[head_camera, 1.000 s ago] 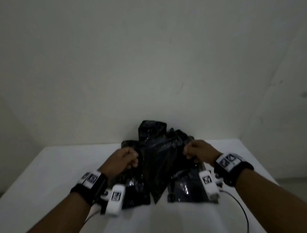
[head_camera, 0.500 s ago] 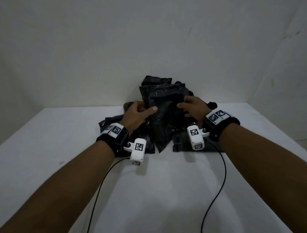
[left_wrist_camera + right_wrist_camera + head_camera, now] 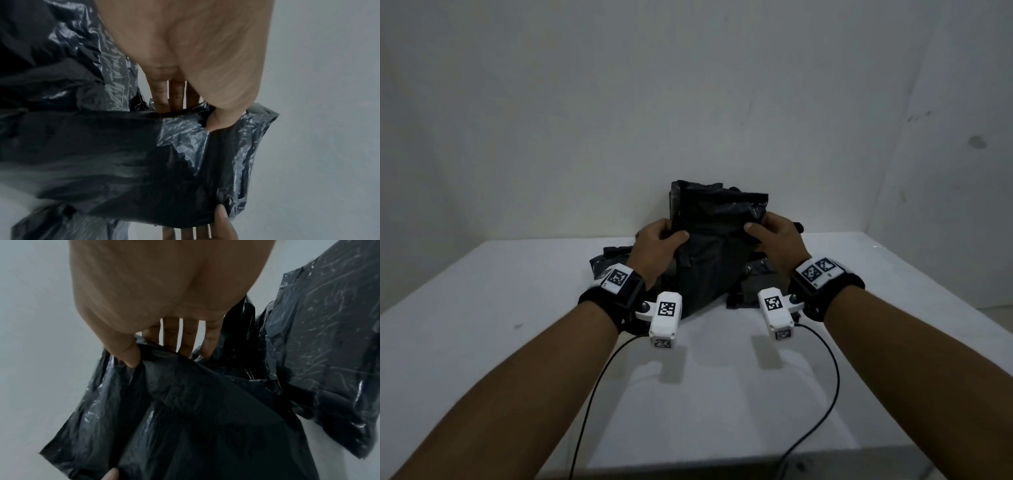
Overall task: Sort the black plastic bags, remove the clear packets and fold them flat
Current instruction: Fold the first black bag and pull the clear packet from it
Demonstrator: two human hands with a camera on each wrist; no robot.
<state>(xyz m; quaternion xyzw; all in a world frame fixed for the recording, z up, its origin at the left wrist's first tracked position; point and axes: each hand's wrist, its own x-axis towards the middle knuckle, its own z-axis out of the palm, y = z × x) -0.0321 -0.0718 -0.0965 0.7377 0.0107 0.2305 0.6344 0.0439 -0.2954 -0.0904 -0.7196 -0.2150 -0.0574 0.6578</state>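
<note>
A crumpled black plastic bag (image 3: 714, 240) is held upright above the white table (image 3: 482, 308) between both hands. My left hand (image 3: 662, 238) pinches its left edge, thumb in front and fingers behind, as the left wrist view shows on the bag (image 3: 185, 159). My right hand (image 3: 770, 233) pinches the right edge the same way; in the right wrist view the bag (image 3: 185, 410) hangs below the thumb. More black bags (image 3: 613, 262) lie in a heap behind and below. A clear packet (image 3: 115, 71) shows beside the heap in the left wrist view.
A flat black bag (image 3: 760, 286) lies on the table under my right wrist. Plain walls close the table's far side and right side. Two black cables (image 3: 828, 370) trail from the wrist cameras toward the table's near edge.
Both hands have lifted the bag higher and spread apart along its top edge, stretching it wider. The head view has tilted down, showing more of the table.
</note>
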